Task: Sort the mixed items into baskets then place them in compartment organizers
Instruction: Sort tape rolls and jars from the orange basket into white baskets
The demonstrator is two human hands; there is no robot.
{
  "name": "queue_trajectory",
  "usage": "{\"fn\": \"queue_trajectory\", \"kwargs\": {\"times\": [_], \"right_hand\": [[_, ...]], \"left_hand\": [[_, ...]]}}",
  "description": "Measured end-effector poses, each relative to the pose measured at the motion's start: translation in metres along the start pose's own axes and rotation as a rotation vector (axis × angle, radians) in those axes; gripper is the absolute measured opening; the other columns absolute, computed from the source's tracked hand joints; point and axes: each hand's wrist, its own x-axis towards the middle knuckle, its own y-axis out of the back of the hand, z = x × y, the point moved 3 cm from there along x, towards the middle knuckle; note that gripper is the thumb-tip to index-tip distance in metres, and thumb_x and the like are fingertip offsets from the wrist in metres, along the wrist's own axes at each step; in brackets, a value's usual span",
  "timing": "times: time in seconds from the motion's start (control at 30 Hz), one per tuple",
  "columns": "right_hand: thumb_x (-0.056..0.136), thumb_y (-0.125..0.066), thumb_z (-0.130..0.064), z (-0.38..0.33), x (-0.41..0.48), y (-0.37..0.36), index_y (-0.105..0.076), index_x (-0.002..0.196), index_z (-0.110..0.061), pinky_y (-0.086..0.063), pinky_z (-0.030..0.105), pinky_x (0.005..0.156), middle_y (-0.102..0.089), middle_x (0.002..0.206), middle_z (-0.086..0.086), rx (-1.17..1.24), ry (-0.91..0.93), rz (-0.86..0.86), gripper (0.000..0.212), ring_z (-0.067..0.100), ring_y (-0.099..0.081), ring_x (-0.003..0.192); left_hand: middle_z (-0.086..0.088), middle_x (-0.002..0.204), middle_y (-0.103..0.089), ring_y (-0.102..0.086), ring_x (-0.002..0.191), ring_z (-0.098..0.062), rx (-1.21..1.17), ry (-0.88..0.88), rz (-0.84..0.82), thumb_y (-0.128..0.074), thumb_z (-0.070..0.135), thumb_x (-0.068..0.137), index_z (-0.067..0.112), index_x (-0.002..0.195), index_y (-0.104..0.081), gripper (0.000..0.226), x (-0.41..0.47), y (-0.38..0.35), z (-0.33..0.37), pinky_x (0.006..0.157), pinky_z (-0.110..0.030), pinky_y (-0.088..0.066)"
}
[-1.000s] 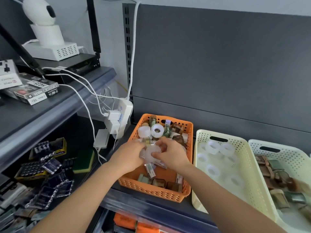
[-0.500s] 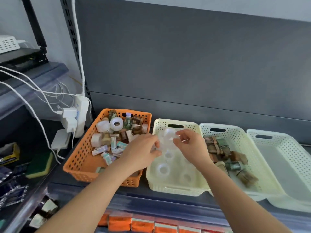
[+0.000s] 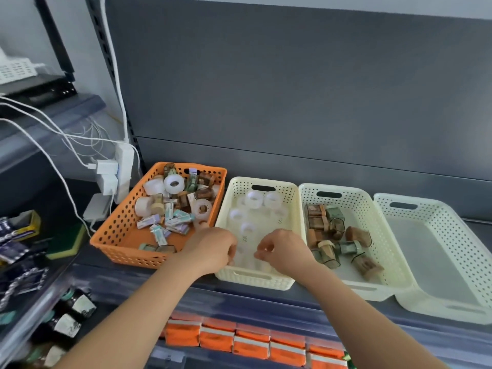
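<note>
Both hands were over the front end of the first cream basket [image 3: 239, 186]. The left hand [image 3: 213, 249] was at its left rim and the right hand [image 3: 283, 251] near it, each with fingers curled downward. Whether they held any clear tape rolls [image 3: 253, 199] could not be told, as the rolls beneath them were blurred. On the shelf [image 3: 306, 299], the orange basket [image 3: 114, 230] of mixed items [image 3: 173, 209] stood just beside on the left, with a second cream basket [image 3: 354, 198] of brown and green items and a third [image 3: 452, 222] on the right.
</note>
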Motion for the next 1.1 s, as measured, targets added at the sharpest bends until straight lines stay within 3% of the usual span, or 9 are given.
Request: {"fn": "queue_trajectory", "kwargs": {"times": [0.2,0.33,0.53,0.6,0.7,0.87,0.97,1.1], "right_hand": [[0.088,-0.060,-0.044,-0.007,0.002,0.000,-0.068,0.103,-0.021,-0.051,0.029,0.082,-0.064,0.104,-0.005,-0.039,0.049,-0.035,0.029,0.014,-0.060,0.091],[0.089,-0.058,-0.042,-0.022,0.009,0.000,-0.069,0.102,-0.021,-0.052,0.031,0.082,-0.066,0.103,-0.004,-0.045,0.089,-0.008,0.027,0.015,-0.060,0.092],[0.090,-0.058,-0.039,-0.063,0.021,0.000,-0.070,0.103,-0.026,-0.049,0.024,0.078,-0.066,0.104,-0.008,-0.030,0.224,0.081,0.022,0.010,-0.060,0.093],[0.089,-0.059,-0.038,-0.083,0.025,-0.001,-0.071,0.101,-0.026,-0.048,0.024,0.078,-0.066,0.103,-0.008,-0.020,0.296,0.101,0.020,0.010,-0.060,0.093],[0.089,-0.059,-0.032,-0.115,0.033,-0.008,-0.073,0.098,-0.023,-0.051,0.032,0.084,-0.068,0.103,-0.002,-0.016,0.383,0.080,0.019,0.015,-0.061,0.094],[0.089,-0.056,-0.037,-0.154,0.050,-0.035,-0.074,0.101,-0.020,-0.051,0.033,0.083,-0.069,0.103,0.004,-0.136,0.428,-0.073,0.027,0.022,-0.061,0.095],[0.087,-0.058,-0.030,-0.168,0.060,-0.051,-0.073,0.099,-0.018,-0.052,0.034,0.080,-0.069,0.101,0.005,-0.206,0.429,-0.165,0.023,0.024,-0.061,0.093],[0.086,-0.060,-0.023,-0.174,0.073,-0.070,-0.068,0.105,-0.018,-0.047,0.029,0.072,-0.066,0.100,0.005,-0.290,0.402,-0.312,0.021,0.025,-0.059,0.091]], "left_hand": [[0.007,0.094,-0.058,-0.048,0.095,-0.020,-0.016,-0.022,0.072,-0.054,0.024,0.092,0.027,0.099,-0.066,0.014,-0.007,0.004,0.002,0.074,-0.031,-0.035],[0.011,0.098,-0.063,-0.050,0.097,-0.012,-0.031,-0.083,0.230,-0.054,0.026,0.092,0.027,0.094,-0.067,0.012,-0.012,0.015,-0.006,0.085,-0.032,-0.032],[0.012,0.091,-0.061,-0.052,0.088,-0.009,-0.007,0.024,0.325,-0.055,0.025,0.091,0.027,0.086,-0.066,0.012,-0.024,0.037,-0.051,0.081,-0.030,-0.045],[0.011,0.093,-0.060,-0.054,0.086,-0.008,0.002,0.101,0.287,-0.056,0.026,0.091,0.029,0.085,-0.064,0.011,-0.029,0.041,-0.074,0.080,-0.029,-0.046],[0.004,0.102,-0.059,-0.058,0.089,-0.015,0.039,0.223,0.099,-0.057,0.027,0.091,0.028,0.098,-0.066,0.011,-0.033,0.042,-0.109,0.080,-0.036,-0.052],[0.000,0.098,-0.058,-0.057,0.090,-0.020,0.072,0.276,-0.215,-0.060,0.028,0.089,0.021,0.108,-0.066,0.021,-0.035,0.032,-0.150,0.075,-0.031,-0.049],[-0.003,0.115,-0.061,-0.058,0.102,-0.021,-0.019,0.324,-0.291,-0.060,0.024,0.089,0.020,0.122,-0.061,0.034,-0.031,0.023,-0.169,0.089,-0.037,-0.051],[-0.007,0.119,-0.061,-0.058,0.103,-0.023,-0.086,0.329,-0.315,-0.056,0.014,0.088,0.014,0.122,-0.060,0.034,-0.024,0.015,-0.185,0.089,-0.037,-0.051]]}}
